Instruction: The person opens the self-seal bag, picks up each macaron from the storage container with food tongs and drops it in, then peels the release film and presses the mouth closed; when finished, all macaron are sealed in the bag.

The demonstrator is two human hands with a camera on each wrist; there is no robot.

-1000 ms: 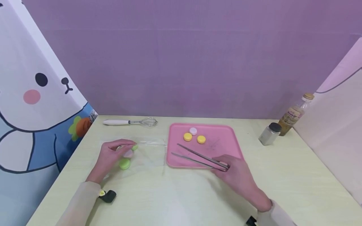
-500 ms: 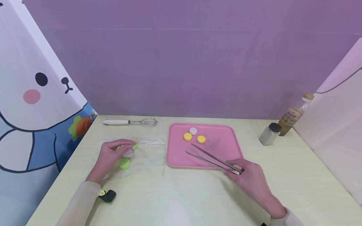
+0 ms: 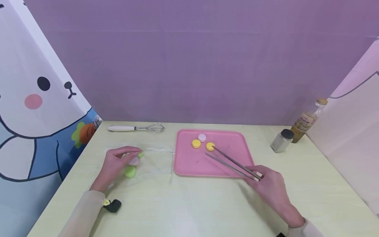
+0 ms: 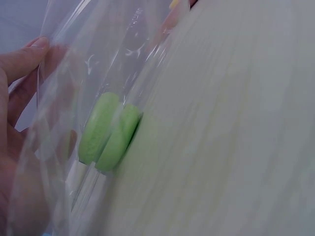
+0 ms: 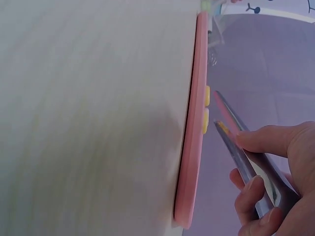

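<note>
Gripping tongs (image 3: 234,161) with right hand (image 3: 270,187); pinching bag (image 4: 98,64) with left hand (image 3: 114,164). Could knock nearest macaron (image 3: 209,148) aside by closing off-centre.

free tabletop (image 3: 183,204) before the pink tray (image 3: 186,164), tongs (image 3: 234,161) jutting over it, jar (image 3: 280,143) and bottle (image 3: 305,123) blocking back right

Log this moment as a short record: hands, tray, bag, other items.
Left hand: holds clear bag
Right hand: holds tongs, tips apart, over tray
Tray: pink; two yellow macarons, one lilac macaron
Visible in bag: two green macarons, one lilac
Back left: whisk
Right side: jar, bottle
</note>
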